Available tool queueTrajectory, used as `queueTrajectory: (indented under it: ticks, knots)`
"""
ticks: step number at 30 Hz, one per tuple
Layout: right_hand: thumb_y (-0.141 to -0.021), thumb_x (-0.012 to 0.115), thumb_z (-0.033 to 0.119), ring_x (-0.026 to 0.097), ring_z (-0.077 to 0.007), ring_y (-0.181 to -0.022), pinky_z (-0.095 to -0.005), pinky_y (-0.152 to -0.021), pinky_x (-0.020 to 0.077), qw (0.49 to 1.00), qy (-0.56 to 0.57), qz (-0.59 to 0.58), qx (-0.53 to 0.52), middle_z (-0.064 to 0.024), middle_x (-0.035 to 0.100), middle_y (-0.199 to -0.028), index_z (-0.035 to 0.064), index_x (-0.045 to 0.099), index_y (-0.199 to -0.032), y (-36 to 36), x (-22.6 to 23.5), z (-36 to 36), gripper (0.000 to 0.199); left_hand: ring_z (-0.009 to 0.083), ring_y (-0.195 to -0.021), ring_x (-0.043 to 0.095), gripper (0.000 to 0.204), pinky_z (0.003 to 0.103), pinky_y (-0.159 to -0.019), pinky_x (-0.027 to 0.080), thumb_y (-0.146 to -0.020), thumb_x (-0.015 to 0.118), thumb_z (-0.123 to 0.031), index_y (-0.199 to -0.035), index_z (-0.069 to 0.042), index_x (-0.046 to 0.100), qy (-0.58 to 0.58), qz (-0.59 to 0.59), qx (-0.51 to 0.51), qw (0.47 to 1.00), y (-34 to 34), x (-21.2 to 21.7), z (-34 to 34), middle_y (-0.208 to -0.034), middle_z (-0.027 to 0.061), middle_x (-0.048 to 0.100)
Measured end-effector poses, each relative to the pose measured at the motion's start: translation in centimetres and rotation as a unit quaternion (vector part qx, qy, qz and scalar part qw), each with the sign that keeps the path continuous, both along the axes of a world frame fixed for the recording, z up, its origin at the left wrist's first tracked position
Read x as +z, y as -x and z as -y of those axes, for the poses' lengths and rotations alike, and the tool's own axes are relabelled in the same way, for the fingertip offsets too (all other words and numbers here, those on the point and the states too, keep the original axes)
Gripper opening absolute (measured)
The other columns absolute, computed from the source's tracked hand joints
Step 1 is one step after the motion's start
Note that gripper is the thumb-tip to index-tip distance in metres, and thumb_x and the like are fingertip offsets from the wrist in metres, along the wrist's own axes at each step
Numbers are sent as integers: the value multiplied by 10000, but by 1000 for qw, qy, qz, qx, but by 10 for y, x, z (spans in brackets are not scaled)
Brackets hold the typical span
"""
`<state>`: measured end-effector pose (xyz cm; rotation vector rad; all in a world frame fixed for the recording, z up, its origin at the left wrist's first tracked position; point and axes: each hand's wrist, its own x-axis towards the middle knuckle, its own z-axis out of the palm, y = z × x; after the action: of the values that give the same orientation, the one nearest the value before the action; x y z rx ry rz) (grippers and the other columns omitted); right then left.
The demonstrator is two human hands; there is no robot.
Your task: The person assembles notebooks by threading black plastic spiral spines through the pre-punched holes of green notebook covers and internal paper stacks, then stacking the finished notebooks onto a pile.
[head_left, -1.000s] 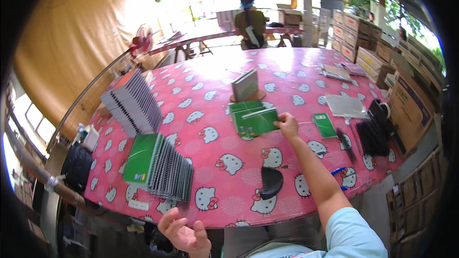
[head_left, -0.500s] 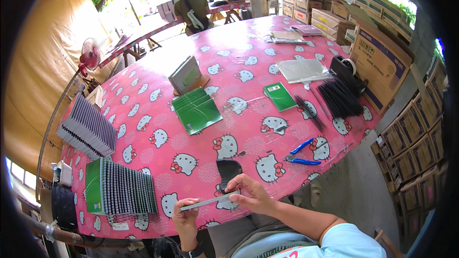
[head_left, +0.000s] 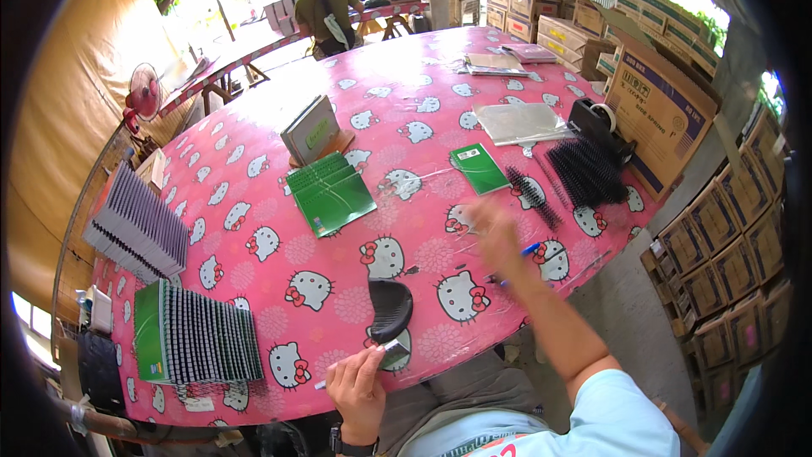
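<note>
My left hand (head_left: 357, 389) is closed on a thin grey notebook (head_left: 392, 349), seen edge-on at the table's front edge and mostly covered by the fingers. Beyond it lies a curved black ribbed piece (head_left: 392, 308). My right hand (head_left: 497, 239) is stretched out over the table and smeared by motion, so its fingers do not show. Under that hand and wrist, the blue-handled cutting pliers (head_left: 530, 249) are partly hidden. Just beyond the hand lie a green notebook (head_left: 480, 168) and a black spiral coil (head_left: 533, 198).
Stacked spiral notebooks (head_left: 207, 334) stand front left, with another stack (head_left: 139, 220) behind. Green covers (head_left: 334, 199) lie mid-table by an upright box (head_left: 311, 134). Black coils (head_left: 588, 171), a clear plastic sheet (head_left: 523, 123) and a carton (head_left: 655, 118) are at right. A person (head_left: 326, 13) sits beyond.
My right hand has left the notebook and moved forward and right to above the pliers. My left hand keeps the notebook, now lower and a little to the right.
</note>
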<state>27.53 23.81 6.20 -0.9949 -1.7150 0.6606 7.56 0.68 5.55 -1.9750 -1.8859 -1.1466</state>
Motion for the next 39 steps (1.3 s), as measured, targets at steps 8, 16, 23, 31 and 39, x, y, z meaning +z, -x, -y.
queueTrajectory:
  ticks: [8,16,23,31,39]
  knots:
    - [-802,653,109,587,-367,-964,-446,-845,475,873,-63,399,-272,-175,635,-978,45,642,-1044,-182,-59,-165,251,181,-824,609,299,324,-739,435,-724,657,-8,-1001,-117,679,-34,-6,-27,999,-7,7,-6,-964,9,669]
    - [-873,484,-3,618,-303,-877,-390,-748,505,982,10,186,-37,-170,602,-1008,71,560,-1237,-78,47,-54,379,197,-798,609,265,341,-708,442,-703,685,-3,-950,-97,698,-24,-11,-35,999,7,14,-2,-915,31,677]
    - [-730,699,-26,620,-185,-806,-304,-687,496,942,58,116,309,-68,620,-881,87,690,-1012,6,34,87,303,199,-792,618,199,330,-698,453,-723,703,-12,-903,-96,691,-14,41,-29,999,6,11,-12,-891,18,694]
    - [-713,715,-20,611,-223,-838,-332,-702,493,922,22,116,369,-55,610,-902,84,682,-971,28,21,86,279,188,-791,623,199,326,-688,453,-718,713,-25,-900,-106,699,-18,50,-29,998,10,9,-12,-893,11,695]
    - [-793,693,49,605,-218,-737,-324,-649,477,873,35,178,453,-76,621,-820,55,660,-1035,26,23,79,244,192,-788,623,209,321,-681,447,-711,724,-45,-907,-110,695,-9,55,-39,998,10,11,-11,-901,14,694]
